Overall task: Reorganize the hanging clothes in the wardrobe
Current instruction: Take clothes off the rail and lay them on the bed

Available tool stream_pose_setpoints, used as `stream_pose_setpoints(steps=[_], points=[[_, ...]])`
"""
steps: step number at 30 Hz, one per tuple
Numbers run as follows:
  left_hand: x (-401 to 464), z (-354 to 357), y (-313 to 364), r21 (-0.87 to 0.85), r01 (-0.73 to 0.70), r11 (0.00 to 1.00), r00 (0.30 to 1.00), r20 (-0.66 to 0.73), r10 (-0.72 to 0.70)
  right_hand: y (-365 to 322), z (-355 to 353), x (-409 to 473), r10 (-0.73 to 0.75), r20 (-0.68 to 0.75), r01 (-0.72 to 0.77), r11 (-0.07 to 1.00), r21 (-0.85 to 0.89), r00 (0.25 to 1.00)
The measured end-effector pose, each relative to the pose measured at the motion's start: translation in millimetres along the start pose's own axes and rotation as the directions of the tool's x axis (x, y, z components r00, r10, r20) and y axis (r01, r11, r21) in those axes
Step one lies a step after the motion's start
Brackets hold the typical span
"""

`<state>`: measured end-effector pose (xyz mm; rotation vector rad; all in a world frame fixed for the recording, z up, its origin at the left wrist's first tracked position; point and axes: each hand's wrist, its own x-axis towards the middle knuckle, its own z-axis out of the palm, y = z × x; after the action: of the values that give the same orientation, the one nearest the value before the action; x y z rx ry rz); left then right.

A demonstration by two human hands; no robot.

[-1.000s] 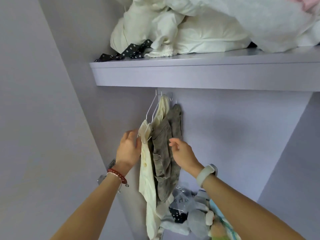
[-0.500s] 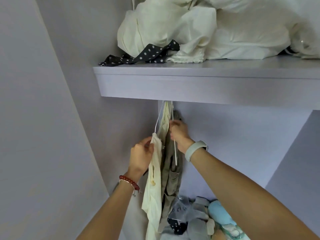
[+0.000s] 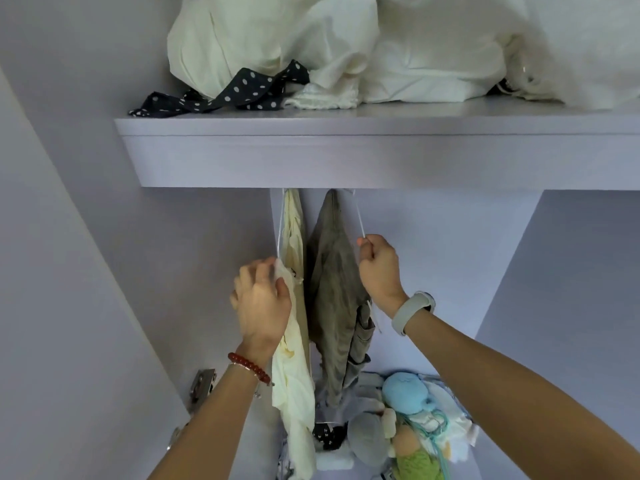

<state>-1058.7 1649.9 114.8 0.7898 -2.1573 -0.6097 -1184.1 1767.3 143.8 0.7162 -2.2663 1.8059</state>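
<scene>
Two garments hang on white wire hangers under the wardrobe shelf [image 3: 346,161]. On the left hangs a cream garment [image 3: 294,375]; my left hand [image 3: 261,303] grips its shoulder at the hanger's end. To its right hangs a grey-olive garment [image 3: 334,289]. My right hand [image 3: 379,268] holds the white wire hanger [image 3: 360,223] of that grey garment, fingers curled round the wire. A narrow gap separates the two garments. The rail is hidden behind the shelf front.
White bedding [image 3: 381,46] and a black polka-dot cloth [image 3: 228,95] lie on the shelf. Soft toys, a blue one [image 3: 407,393] among them, and folded clothes fill the wardrobe floor. A metal door hinge [image 3: 201,388] sits at lower left. Wardrobe walls stand on both sides.
The two garments, bunched together before, now hang apart. My right hand slid the grey garment's hanger to the right, while my left hand stayed on the cream garment.
</scene>
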Motion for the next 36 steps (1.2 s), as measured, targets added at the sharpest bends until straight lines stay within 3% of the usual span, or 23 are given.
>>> stream_pose_setpoints(steps=[3, 5, 9, 11, 14, 16, 19, 22, 25, 30, 36], points=[[-9, 5, 21, 0.027, -0.148, 0.989, 0.986, -0.080, 0.149, 23, -33, -30, -0.018, -0.001, 0.018, 0.999, -0.029, 1.000], [-17, 13, 36, -0.058, -0.268, 0.962, 0.963, -0.049, 0.266, 42, -61, -55, -0.010, 0.006, 0.010, 0.997, -0.077, 1.000], [-39, 50, 66, -0.208, -0.385, 0.899, 0.872, 0.238, 0.428, 76, -118, -112, 0.068, 0.044, -0.060, 0.984, -0.165, 0.997], [-59, 76, 80, -0.194, -0.448, 0.873, 0.776, 0.400, 0.487, 89, -147, -142, 0.135, 0.044, -0.123, 0.969, -0.212, 0.990], [-102, 112, 103, -0.311, -0.510, 0.802, 0.556, 0.592, 0.583, 105, -193, -185, 0.228, 0.029, -0.206, 0.924, -0.321, 0.973], [-137, 129, 119, -0.441, -0.445, 0.780, 0.397, 0.684, 0.613, 113, -227, -214, 0.284, -0.010, -0.264, 0.876, -0.403, 0.959], [-188, 147, 140, -0.532, -0.292, 0.795, 0.283, 0.746, 0.603, 114, -271, -258, 0.325, -0.065, -0.310, 0.793, -0.525, 0.943], [-240, 156, 161, -0.625, -0.200, 0.754, 0.166, 0.737, 0.655, 106, -305, -305, 0.380, -0.162, -0.396, 0.693, -0.602, 0.911], [-291, 152, 187, -0.701, -0.142, 0.699, -0.001, 0.706, 0.708, 93, -332, -359, 0.386, -0.336, -0.508, 0.562, -0.653, 0.859], [-378, 125, 228, -0.835, -0.055, 0.548, -0.278, 0.540, 0.795, 49, -350, -452, 0.362, -0.643, -0.734, 0.411, -0.540, 0.675], [-458, 75, 262, -0.929, 0.129, 0.346, -0.394, 0.273, 0.878, 6, -328, -533, 0.269, -0.871, -0.898, 0.282, -0.338, 0.412]])
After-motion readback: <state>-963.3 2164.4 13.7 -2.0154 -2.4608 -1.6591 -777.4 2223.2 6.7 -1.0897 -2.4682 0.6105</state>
